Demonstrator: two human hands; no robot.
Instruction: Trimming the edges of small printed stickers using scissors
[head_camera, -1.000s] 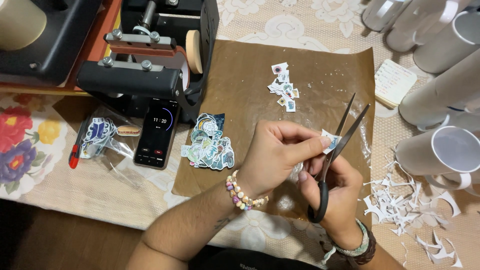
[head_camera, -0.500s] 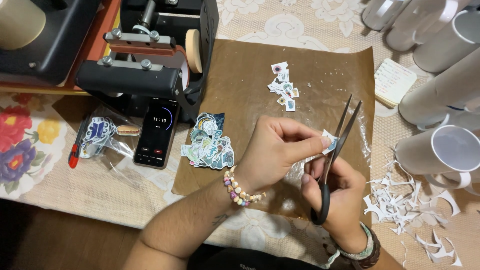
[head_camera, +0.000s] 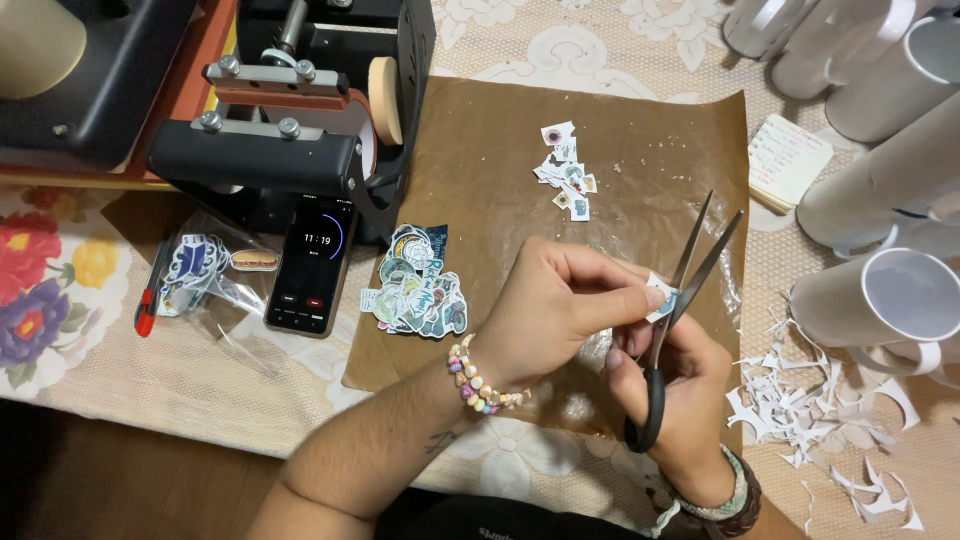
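A black press (head_camera: 290, 120) stands at the upper left of the table. A brown sheet (head_camera: 500, 150) lies beside it, under both hands. White mugs (head_camera: 880, 300) lie along the right edge, with white scraps (head_camera: 810, 410) scattered below them. A phone (head_camera: 312, 265) lies flat near the press, its long axis running away from the person. A pile of cut stickers (head_camera: 415, 290) rests on the sheet's left edge, and a smaller pile (head_camera: 565, 175) sits farther up.

The right hand (head_camera: 680, 400) grips the black handles of the scissors (head_camera: 675, 310), fingers closed through the loops. Their long axis runs from the handles near the person up and to the right, the tips pointing away. The blades are spread in a narrow V. The left hand (head_camera: 555, 310) pinches a small sticker (head_camera: 662, 300) between thumb and fingertips, held above the sheet right at the blades near their pivot.
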